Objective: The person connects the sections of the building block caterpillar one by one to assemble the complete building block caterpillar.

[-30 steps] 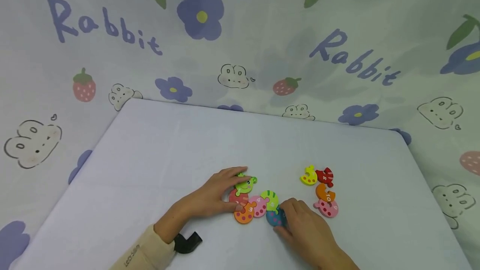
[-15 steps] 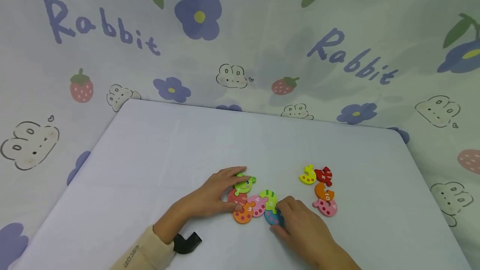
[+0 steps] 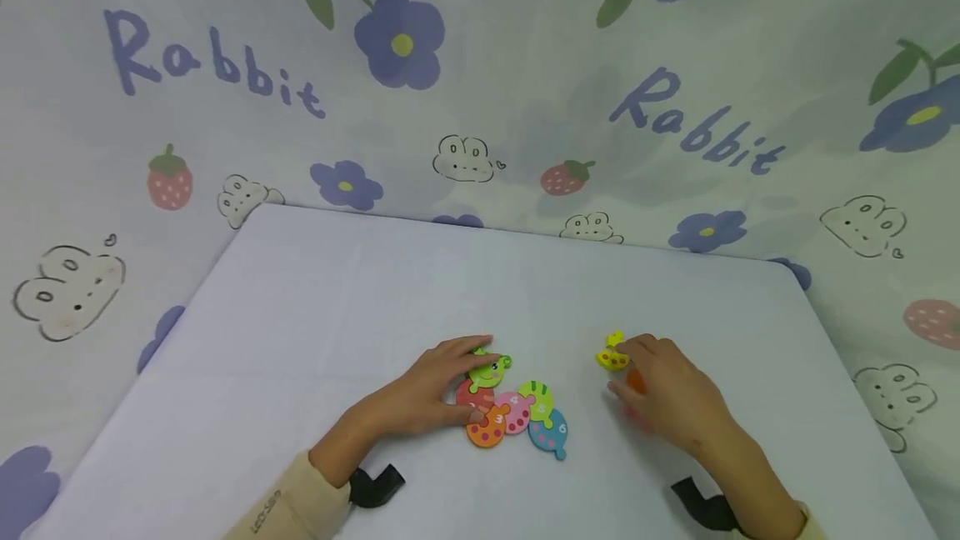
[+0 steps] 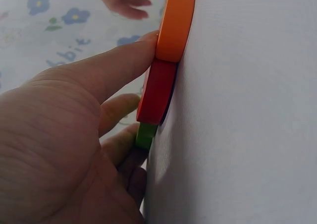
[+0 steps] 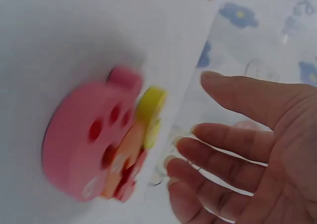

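Observation:
A curved chain of numbered caterpillar puzzle pieces lies on the white table: a green head [image 3: 491, 372], a red piece [image 3: 474, 395], an orange 3 [image 3: 486, 433], a pink 4 [image 3: 514, 415], a light green 5 [image 3: 537, 397] and a blue 6 [image 3: 549, 433]. My left hand [image 3: 420, 390] rests on the head end, fingers extended over the head and thumb by the red and orange pieces. Over the loose pieces hovers my right hand [image 3: 678, 398], fingers apart, holding nothing. Near it are a yellow piece [image 3: 613, 361], a pink piece [image 5: 74, 140], an orange piece [image 5: 116, 172] and a red piece [image 5: 128, 188], partly hidden in the head view.
Black curved objects [image 3: 377, 487] show at the left wrist and, similarly, a black one [image 3: 705, 508] at the right. A fabric backdrop [image 3: 510, 90] with rabbits and flowers stands behind the table [image 3: 360, 298].
My right hand has let go of the blue 6 piece and moved right and away to the loose pieces. The blue piece now lies uncovered; the left hand has stayed in place.

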A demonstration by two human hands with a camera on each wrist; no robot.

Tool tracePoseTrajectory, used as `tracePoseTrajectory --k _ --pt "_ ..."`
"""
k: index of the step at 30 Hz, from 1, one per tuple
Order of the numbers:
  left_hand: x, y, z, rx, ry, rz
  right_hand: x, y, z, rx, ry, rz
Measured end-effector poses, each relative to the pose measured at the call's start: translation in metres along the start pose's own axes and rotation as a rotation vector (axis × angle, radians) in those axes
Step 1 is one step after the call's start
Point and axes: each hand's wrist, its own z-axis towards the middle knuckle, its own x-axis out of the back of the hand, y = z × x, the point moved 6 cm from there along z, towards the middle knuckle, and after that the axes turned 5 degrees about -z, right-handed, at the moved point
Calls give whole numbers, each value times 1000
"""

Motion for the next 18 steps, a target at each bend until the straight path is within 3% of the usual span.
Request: tracePoseTrajectory --k 5,10,18 --pt "-1 -3 -1 7 0 2 -12 20 20 -2 -24 13" --pt "0 -3 -2 11 5 4 -23 16 33 20 -32 -2" --pt "0 -2 -2 9 -1 -4 -27 23 33 -20 -54 62"
